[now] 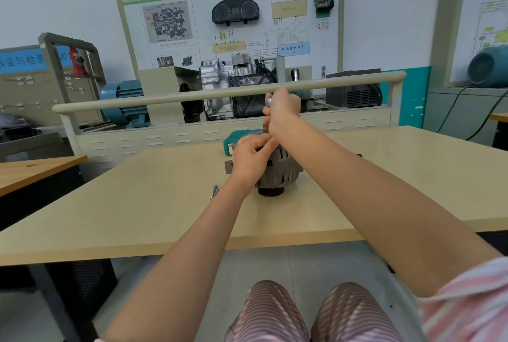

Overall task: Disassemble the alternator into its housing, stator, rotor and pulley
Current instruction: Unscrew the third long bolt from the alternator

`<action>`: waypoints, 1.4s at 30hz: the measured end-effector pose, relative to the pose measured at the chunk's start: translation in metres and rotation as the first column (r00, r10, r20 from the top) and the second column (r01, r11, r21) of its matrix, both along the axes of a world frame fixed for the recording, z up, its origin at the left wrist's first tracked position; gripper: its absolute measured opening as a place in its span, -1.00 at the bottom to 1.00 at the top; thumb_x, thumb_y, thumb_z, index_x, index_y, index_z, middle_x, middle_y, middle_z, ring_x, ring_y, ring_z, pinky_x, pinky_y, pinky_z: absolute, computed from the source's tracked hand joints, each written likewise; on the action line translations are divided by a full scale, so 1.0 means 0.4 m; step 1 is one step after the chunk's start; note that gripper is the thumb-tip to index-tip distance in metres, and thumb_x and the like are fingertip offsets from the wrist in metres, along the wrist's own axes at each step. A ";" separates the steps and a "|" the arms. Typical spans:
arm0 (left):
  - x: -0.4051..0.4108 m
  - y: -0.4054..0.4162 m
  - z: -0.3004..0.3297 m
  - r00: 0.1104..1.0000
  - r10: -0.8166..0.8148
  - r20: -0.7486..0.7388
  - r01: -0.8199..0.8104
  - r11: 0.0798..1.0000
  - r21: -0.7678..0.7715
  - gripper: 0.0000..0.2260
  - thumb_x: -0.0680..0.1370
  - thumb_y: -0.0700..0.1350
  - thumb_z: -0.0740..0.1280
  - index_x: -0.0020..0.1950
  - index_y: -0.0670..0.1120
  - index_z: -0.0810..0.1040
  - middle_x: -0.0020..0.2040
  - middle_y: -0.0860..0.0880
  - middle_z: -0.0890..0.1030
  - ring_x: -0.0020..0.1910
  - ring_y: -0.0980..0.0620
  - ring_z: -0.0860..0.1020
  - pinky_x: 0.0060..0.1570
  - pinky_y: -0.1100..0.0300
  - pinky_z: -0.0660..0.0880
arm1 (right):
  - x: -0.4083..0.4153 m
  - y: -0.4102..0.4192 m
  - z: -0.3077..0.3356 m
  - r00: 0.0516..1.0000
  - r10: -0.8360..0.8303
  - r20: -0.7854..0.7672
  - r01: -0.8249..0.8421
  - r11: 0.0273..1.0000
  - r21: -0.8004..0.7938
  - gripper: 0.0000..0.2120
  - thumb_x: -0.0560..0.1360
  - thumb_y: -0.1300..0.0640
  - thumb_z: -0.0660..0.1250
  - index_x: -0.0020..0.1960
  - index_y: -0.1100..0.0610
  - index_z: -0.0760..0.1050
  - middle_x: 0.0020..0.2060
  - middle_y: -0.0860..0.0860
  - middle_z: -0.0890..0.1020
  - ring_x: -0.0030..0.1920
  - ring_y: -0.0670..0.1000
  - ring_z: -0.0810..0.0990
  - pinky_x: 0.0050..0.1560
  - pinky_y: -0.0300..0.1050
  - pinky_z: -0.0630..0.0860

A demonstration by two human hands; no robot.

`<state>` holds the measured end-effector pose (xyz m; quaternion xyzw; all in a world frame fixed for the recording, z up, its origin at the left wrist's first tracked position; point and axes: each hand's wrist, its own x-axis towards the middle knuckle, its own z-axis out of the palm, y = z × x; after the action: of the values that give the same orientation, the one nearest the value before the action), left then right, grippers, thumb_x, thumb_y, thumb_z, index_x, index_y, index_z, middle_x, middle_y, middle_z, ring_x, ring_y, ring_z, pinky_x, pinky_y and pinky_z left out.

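Note:
The grey alternator point(283, 174) stands on the beige table point(165, 218) with its dark pulley point(270, 192) facing down. My left hand point(251, 159) grips the top left of the housing with curled fingers. My right hand point(283, 110) is raised above the alternator and grips a tool with a metal end cap point(268, 101) and a brown shaft point(265, 128) pointing down at the alternator's top. The tool's tip is hidden behind my hands.
Loose bolts point(214, 192) lie on the table left of the alternator. A green tool case point(229, 146) sits behind it. A beige rail point(192, 95) and a gearbox training stand point(233, 77) rise beyond the table's far edge. Another table point(33, 171) is at the left.

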<state>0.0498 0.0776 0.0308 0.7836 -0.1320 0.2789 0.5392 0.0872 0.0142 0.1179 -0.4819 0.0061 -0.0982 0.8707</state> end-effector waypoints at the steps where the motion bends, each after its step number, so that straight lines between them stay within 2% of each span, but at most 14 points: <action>1: 0.001 -0.001 0.000 1.000 0.010 -0.003 -0.010 1.000 -0.007 -0.80 0.60 -0.13 0.29 -0.10 0.00 0.70 -0.13 -0.06 0.64 0.04 -0.16 0.54 0.15 -0.23 0.44 | 0.002 0.007 -0.001 0.998 -0.065 0.005 0.064 0.998 0.013 -0.84 0.55 0.29 0.04 0.05 0.16 0.34 -0.34 0.04 0.46 -0.52 -0.08 0.28 -0.61 -0.28 0.19; 3: 0.004 -0.002 -0.001 0.999 0.038 -0.012 -0.038 0.999 -0.021 -0.67 0.59 -0.19 0.30 -0.32 0.11 0.61 -0.25 0.00 0.60 -0.02 -0.19 0.54 0.12 -0.26 0.44 | 0.005 0.016 -0.001 0.986 -0.166 0.023 0.164 0.984 0.066 -0.89 0.59 0.27 0.04 0.09 0.14 0.23 -0.25 0.09 0.48 -0.44 -0.06 0.34 -0.49 -0.24 0.27; 7: 0.009 -0.005 -0.002 0.997 0.064 -0.037 -0.066 0.997 -0.045 -0.64 0.56 -0.27 0.29 -0.37 0.09 0.53 -0.18 -0.11 0.61 0.08 -0.30 0.53 0.14 -0.28 0.45 | 0.002 0.025 0.002 0.967 -0.249 0.054 0.247 0.968 0.040 -0.95 0.62 0.22 0.03 0.07 0.20 0.19 -0.34 0.00 0.36 -0.41 -0.10 0.33 -0.46 -0.31 0.22; 11: 0.007 0.001 -0.001 0.999 0.032 -0.027 -0.033 0.999 -0.026 -0.59 0.58 -0.21 0.29 -0.43 0.13 0.54 -0.28 -0.02 0.57 -0.04 -0.24 0.52 0.13 -0.28 0.44 | 0.005 0.023 0.003 0.994 -0.103 0.047 0.101 0.994 0.034 -0.73 0.61 0.23 0.05 0.28 0.29 0.25 -0.32 0.03 0.36 -0.37 -0.05 0.35 -0.38 -0.20 0.31; 13: 0.002 0.001 0.002 0.999 0.013 -0.033 -0.013 1.000 -0.008 -0.65 0.60 -0.15 0.29 -0.35 0.15 0.58 -0.22 -0.04 0.58 -0.02 -0.24 0.51 0.12 -0.24 0.43 | 0.010 0.015 0.005 0.998 -0.062 0.013 0.063 0.998 -0.028 -0.68 0.59 0.25 0.06 0.32 0.29 0.32 -0.34 0.03 0.39 -0.47 -0.07 0.30 -0.54 -0.23 0.26; 16: -0.004 0.001 0.006 0.999 -0.026 -0.036 0.026 1.000 0.005 -0.82 0.60 -0.09 0.29 -0.10 -0.03 0.67 -0.07 -0.09 0.65 0.03 -0.13 0.55 0.12 -0.17 0.46 | 0.005 0.002 0.010 0.999 0.035 -0.031 -0.036 0.999 -0.025 -0.80 0.56 0.28 0.04 0.01 0.22 0.43 -0.43 0.01 0.39 -0.57 -0.10 0.18 -0.66 -0.33 0.07; 18: -0.005 0.002 0.008 0.999 -0.036 -0.040 0.036 0.999 0.018 -0.81 0.60 -0.08 0.28 0.00 -0.10 0.68 0.00 -0.13 0.66 0.07 -0.14 0.56 0.13 -0.15 0.46 | -0.002 -0.009 0.013 0.991 0.126 -0.047 -0.128 0.991 -0.048 -0.75 0.55 0.29 0.01 -0.23 0.17 0.38 -0.45 -0.01 0.37 -0.60 -0.11 0.14 -0.63 -0.33 0.03; 20: -0.006 0.002 0.011 0.997 -0.045 -0.055 0.046 0.999 0.021 -0.78 0.61 -0.06 0.27 0.02 -0.13 0.67 0.01 -0.16 0.65 0.09 -0.17 0.55 0.16 -0.16 0.46 | 0.002 -0.021 0.015 0.966 0.246 -0.073 -0.251 0.965 -0.069 -0.71 0.56 0.26 -0.01 -0.30 0.13 0.34 -0.47 -0.03 0.37 -0.66 -0.12 0.12 -0.64 -0.32 0.02; 24: -0.009 0.005 0.018 0.993 -0.071 -0.092 0.073 0.997 0.017 -0.78 0.61 -0.04 0.27 0.04 -0.12 0.66 0.02 -0.17 0.65 0.10 -0.17 0.57 0.18 -0.17 0.47 | 0.018 -0.046 0.020 0.843 0.527 -0.108 -0.536 0.841 -0.074 -0.77 0.59 0.21 0.01 -0.13 0.13 0.41 -0.57 -0.09 0.41 -0.70 -0.15 0.12 -0.64 -0.33 0.02; 26: -0.010 0.006 0.020 0.991 -0.089 -0.105 0.091 0.996 0.014 -0.81 0.61 -0.04 0.27 0.03 -0.07 0.65 0.02 -0.16 0.66 0.09 -0.16 0.57 0.16 -0.14 0.47 | 0.023 -0.056 0.021 0.760 0.635 -0.136 -0.648 0.754 -0.102 -0.76 0.59 0.21 0.03 0.10 0.21 0.45 -0.58 -0.10 0.41 -0.70 -0.15 0.13 -0.66 -0.33 0.04; 31: -0.011 0.010 0.022 0.986 -0.104 -0.132 0.104 0.995 -0.008 -0.82 0.60 -0.04 0.28 0.00 -0.06 0.65 0.01 -0.17 0.66 0.07 -0.19 0.57 0.05 -0.07 0.49 | 0.029 -0.064 0.027 0.637 0.749 -0.179 -0.771 0.621 -0.145 -0.70 0.58 0.21 0.06 0.22 0.32 0.41 -0.57 -0.11 0.41 -0.70 -0.14 0.15 -0.70 -0.32 0.10; 34: -0.012 0.014 0.023 0.984 -0.119 -0.133 0.116 0.993 -0.032 -0.87 0.59 -0.06 0.31 -0.04 0.01 0.65 -0.06 -0.06 0.67 -0.02 -0.04 0.58 -0.02 0.08 0.47 | 0.024 -0.061 0.024 0.648 0.745 -0.159 -0.761 0.635 -0.133 -0.73 0.57 0.22 0.06 0.16 0.30 0.43 -0.57 -0.11 0.41 -0.71 -0.14 0.15 -0.70 -0.33 0.09; 36: -0.011 0.014 0.022 0.985 -0.119 -0.124 0.114 0.992 -0.043 -0.88 0.58 -0.07 0.32 -0.04 0.01 0.66 -0.10 -0.02 0.67 -0.05 0.01 0.58 -0.01 0.07 0.49 | 0.021 -0.060 0.021 0.680 0.722 -0.131 -0.733 0.669 -0.122 -0.78 0.56 0.23 0.06 0.07 0.27 0.43 -0.57 -0.11 0.42 -0.70 -0.15 0.15 -0.69 -0.34 0.07; 42: -0.007 0.008 0.016 0.991 -0.086 -0.099 0.081 0.995 -0.054 -0.87 0.58 -0.08 0.33 0.00 -0.04 0.67 -0.02 -0.13 0.67 0.03 -0.11 0.59 0.13 -0.07 0.49 | 0.008 -0.053 0.014 0.793 0.604 -0.076 -0.609 0.788 -0.090 -0.79 0.56 0.24 0.04 -0.18 0.17 0.39 -0.57 -0.11 0.41 -0.70 -0.16 0.13 -0.66 -0.35 0.03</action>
<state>0.0470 0.0810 0.0370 0.7768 -0.1304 0.2191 0.5758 0.0904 -0.0070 0.1234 -0.5073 -0.1352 0.1967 0.8280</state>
